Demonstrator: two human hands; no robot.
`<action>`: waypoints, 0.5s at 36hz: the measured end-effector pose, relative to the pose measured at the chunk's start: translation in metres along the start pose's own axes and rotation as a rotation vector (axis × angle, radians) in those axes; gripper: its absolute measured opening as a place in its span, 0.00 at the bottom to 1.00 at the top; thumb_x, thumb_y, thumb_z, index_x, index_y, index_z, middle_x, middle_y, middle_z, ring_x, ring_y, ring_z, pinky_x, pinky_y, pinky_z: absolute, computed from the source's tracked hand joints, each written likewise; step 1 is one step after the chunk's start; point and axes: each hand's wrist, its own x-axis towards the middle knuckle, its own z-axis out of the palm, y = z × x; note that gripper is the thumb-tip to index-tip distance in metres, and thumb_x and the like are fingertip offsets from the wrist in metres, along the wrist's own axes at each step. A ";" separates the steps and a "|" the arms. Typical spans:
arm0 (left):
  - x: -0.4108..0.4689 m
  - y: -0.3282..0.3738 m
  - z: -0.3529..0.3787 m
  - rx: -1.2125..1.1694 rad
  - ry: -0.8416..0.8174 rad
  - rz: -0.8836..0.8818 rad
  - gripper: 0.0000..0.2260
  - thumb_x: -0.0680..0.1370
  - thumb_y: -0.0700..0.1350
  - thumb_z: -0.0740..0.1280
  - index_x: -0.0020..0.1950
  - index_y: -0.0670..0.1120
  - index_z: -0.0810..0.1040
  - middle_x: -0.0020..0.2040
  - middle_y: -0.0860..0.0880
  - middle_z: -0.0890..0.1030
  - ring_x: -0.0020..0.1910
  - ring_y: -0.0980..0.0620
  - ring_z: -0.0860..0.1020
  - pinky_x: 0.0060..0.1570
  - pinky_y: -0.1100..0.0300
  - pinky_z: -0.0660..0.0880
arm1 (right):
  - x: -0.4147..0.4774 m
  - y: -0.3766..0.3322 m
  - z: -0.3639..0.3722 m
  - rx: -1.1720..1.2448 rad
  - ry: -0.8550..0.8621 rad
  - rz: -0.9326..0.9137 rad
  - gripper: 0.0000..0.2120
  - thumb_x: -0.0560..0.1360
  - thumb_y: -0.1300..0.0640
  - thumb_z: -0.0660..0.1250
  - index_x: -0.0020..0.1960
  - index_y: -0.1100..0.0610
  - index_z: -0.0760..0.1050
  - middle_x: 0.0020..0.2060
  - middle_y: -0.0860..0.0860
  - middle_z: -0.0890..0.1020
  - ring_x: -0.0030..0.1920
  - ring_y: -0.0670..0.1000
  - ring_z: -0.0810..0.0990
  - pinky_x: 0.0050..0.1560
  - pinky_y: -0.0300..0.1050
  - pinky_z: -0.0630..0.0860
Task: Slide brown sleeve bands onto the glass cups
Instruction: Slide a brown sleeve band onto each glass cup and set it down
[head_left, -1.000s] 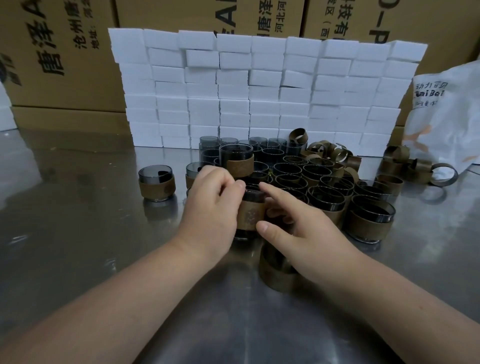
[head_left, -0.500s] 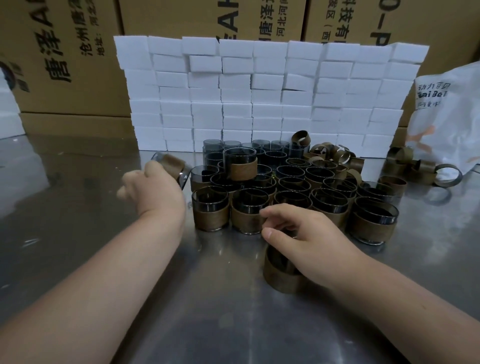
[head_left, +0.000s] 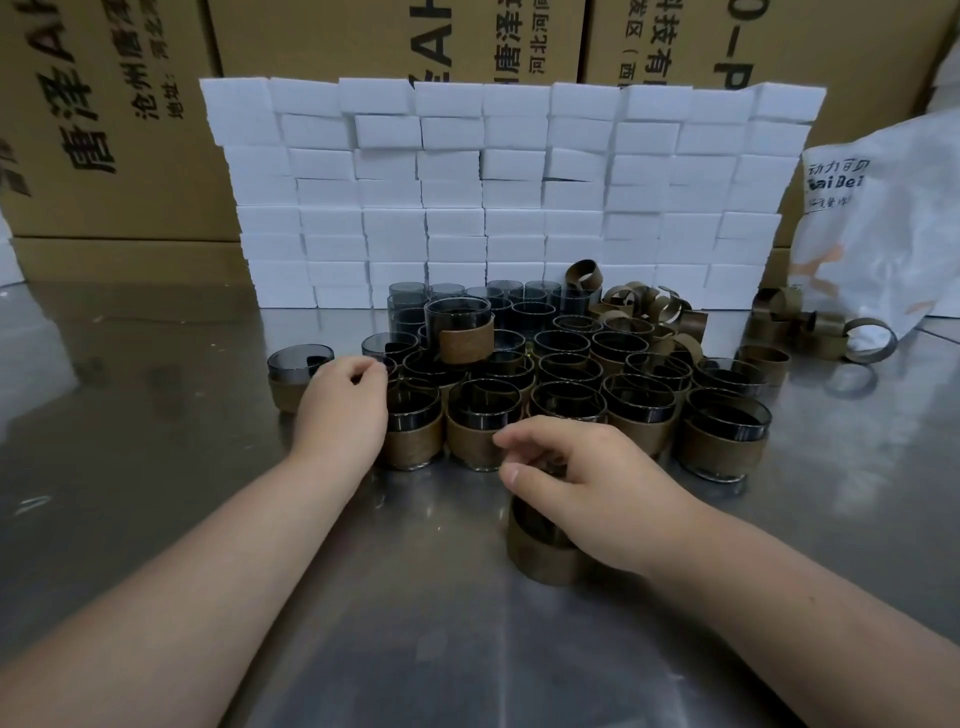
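Cups (head_left: 641, 410) crowd just beyond the right hand (head_left: 587, 493), which curls round one banded cup (head_left: 540, 556); the left hand (head_left: 340, 410), fingers bent, sits beside a lone cup (head_left: 293, 366), hold unclear.

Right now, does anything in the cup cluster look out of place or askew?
Yes. One glass cup stands raised on top of the other cups, back left of the cluster, and its brown band sits slanted, lower at its left end.
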 end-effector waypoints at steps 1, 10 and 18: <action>0.000 0.000 0.000 -0.017 -0.032 -0.008 0.12 0.80 0.48 0.57 0.57 0.49 0.77 0.62 0.50 0.75 0.55 0.52 0.72 0.51 0.58 0.67 | 0.000 0.000 0.000 -0.009 -0.002 0.000 0.12 0.73 0.48 0.64 0.56 0.44 0.76 0.42 0.37 0.79 0.46 0.34 0.75 0.49 0.31 0.72; -0.013 0.007 0.004 0.373 -0.143 0.309 0.17 0.79 0.48 0.59 0.68 0.47 0.71 0.71 0.49 0.67 0.72 0.48 0.58 0.71 0.50 0.54 | 0.000 -0.002 0.000 -0.043 -0.010 -0.026 0.13 0.74 0.49 0.64 0.58 0.47 0.76 0.41 0.38 0.79 0.48 0.32 0.73 0.49 0.26 0.68; -0.016 0.040 0.004 0.422 -0.121 0.390 0.21 0.78 0.47 0.59 0.72 0.50 0.64 0.72 0.49 0.65 0.69 0.48 0.63 0.68 0.47 0.61 | -0.001 -0.005 -0.002 -0.087 -0.019 -0.023 0.13 0.75 0.48 0.64 0.59 0.46 0.76 0.45 0.40 0.79 0.48 0.38 0.76 0.52 0.35 0.73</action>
